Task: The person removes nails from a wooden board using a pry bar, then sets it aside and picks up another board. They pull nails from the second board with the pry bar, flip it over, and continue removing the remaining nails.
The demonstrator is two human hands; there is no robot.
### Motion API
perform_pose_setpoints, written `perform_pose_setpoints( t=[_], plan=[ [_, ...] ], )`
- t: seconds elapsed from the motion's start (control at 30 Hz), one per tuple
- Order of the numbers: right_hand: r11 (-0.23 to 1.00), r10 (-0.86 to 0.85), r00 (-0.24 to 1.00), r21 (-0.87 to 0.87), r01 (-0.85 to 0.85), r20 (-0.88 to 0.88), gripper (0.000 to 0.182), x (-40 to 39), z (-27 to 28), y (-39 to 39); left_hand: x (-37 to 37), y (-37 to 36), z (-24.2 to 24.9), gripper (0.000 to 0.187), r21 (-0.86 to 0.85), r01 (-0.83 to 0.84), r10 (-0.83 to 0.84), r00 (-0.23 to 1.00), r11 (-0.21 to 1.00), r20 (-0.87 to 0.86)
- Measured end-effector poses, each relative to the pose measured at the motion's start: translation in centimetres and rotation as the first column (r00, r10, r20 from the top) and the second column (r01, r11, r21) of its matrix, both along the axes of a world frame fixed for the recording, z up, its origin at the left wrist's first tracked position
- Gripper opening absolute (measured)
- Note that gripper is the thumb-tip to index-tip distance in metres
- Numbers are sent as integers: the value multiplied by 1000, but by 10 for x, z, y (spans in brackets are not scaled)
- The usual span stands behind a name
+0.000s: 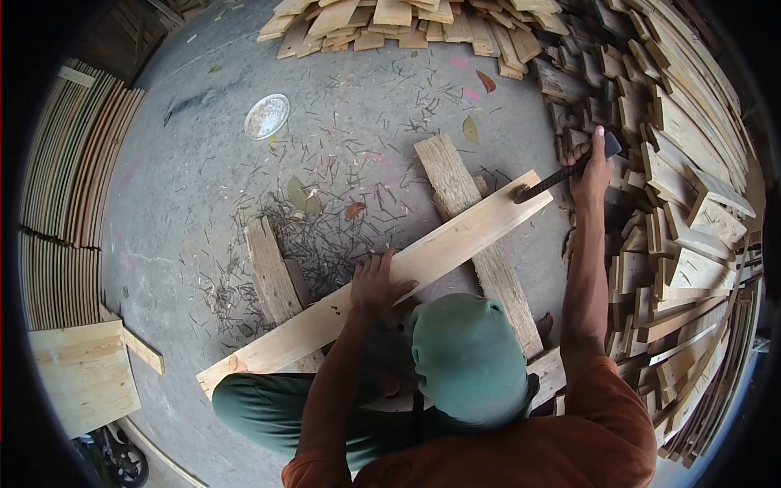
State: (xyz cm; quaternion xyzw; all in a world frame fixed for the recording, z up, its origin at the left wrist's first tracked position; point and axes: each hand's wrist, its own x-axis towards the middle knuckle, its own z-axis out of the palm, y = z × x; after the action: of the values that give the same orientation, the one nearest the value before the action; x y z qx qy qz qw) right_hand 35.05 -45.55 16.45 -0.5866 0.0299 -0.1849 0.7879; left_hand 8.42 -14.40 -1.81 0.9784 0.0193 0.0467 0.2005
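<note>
Grey concrete floor (179,244), nails (325,232) everywhere; across two rough timbers (272,268) lies a long pale wooden board (455,244), likely stiff, light, best held edgewise. Left hand (376,285): grip clasping its middle. Right hand (591,169): grip clenched round a black metal pry bar (560,176).

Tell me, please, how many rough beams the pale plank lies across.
2: one weathered beam left of the left hand, and another beam nearer the right end of the plank. Lower pieces are partly hidden, so there may be more.
</note>
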Motion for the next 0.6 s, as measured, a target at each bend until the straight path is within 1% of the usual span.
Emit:
perform_pose_setpoints(
  t=[0.03,0.07,0.1,0.13,0.17,0.2,0.23,0.3,0.33,0.37,0.4,0.43,0.47,0.5,0.53,0.57,0.6],
  plan=[
    [998,60,998,25,-60,-2,45,6,-1,-7,2,2,2,93,1,8,-8,1000,1000,-5],
    [997,-57,998,-45,59,35,47,-2,-11,8,7,1,8,89,-9,-8,8,999,1000,-40],
    [969,-98,994,-223,108,57,49,-27,-20,51,3,-6,12,86,-26,-36,34,996,999,-85],
    [817,78,992,-577,-10,94,49,-56,-50,98,6,-7,13,86,-23,-41,39,996,999,-75],
    [539,320,930,-842,-23,180,40,-87,-73,133,9,-6,11,89,-34,-32,30,997,999,-73],
    [374,636,737,-927,-34,229,34,-106,-106,152,2,-1,7,92,-35,-12,9,996,999,-90],
    [330,727,652,-942,-58,214,30,-128,-130,165,-2,5,-2,92,-2,13,-13,997,1000,-72],
    [402,758,543,-914,49,362,28,-151,-145,177,4,7,-27,93,-12,49,-49,999,999,19],
    [401,767,530,-915,45,362,28,-142,-128,180,5,5,-31,94,-22,58,-59,998,998,-25],
    [516,743,531,-854,-68,407,29,-147,-95,175,-4,3,-22,94,-39,49,-51,997,998,-59],
    [616,709,549,-768,-178,442,33,-156,-71,170,-5,1,-1,95,-72,8,-18,991,997,-133],
    [726,606,720,-605,-326,338,40,-152,-62,170,4,0,11,96,-97,-42,24,985,994,-171],
    [754,589,797,-448,-480,137,43,-141,-45,167,2,1,-6,99,-5,-40,39,999,999,-30],
    [753,615,768,-160,-639,-178,45,-127,-16,168,-3,1,-7,99,-11,-59,59,997,998,-40],
    [738,651,735,-68,-671,-189,42,-104,-21,166,-2,2,-7,100,-9,-47,47,999,999,-12],
    [734,661,705,24,-679,-258,40,-93,-2,163,-2,1,-6,101,-5,-35,35,999,999,21],
    [725,647,673,15,-689,-358,40,-83,11,159,-3,1,-4,99,37,-43,42,999,998,28]
  ],
)
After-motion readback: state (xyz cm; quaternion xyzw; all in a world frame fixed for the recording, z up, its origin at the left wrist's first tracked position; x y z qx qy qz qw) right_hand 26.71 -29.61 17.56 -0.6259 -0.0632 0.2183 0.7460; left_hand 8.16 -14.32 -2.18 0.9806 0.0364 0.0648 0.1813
